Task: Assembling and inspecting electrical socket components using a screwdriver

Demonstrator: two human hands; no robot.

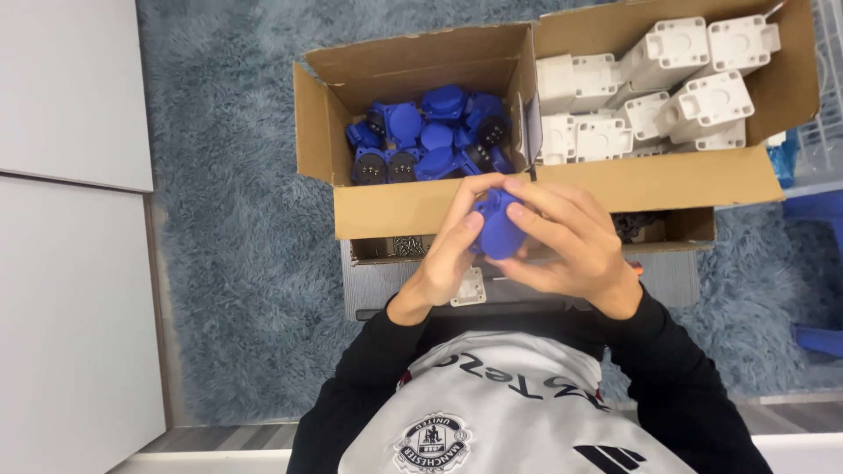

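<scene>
Both hands, left hand (448, 254) and right hand (562, 241), clasp 1 blue socket part (497, 230) above the cardboard box (395, 209); fingertip hold only, so a slip could drop it

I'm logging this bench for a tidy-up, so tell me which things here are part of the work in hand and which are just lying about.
In use:
- blue socket part, held between left hand and right hand
- box of blue parts
- box of white housings
- small white plate under the hands

Lying about:
- blue shag rug
- white panels
- blue items at the right edge
</scene>
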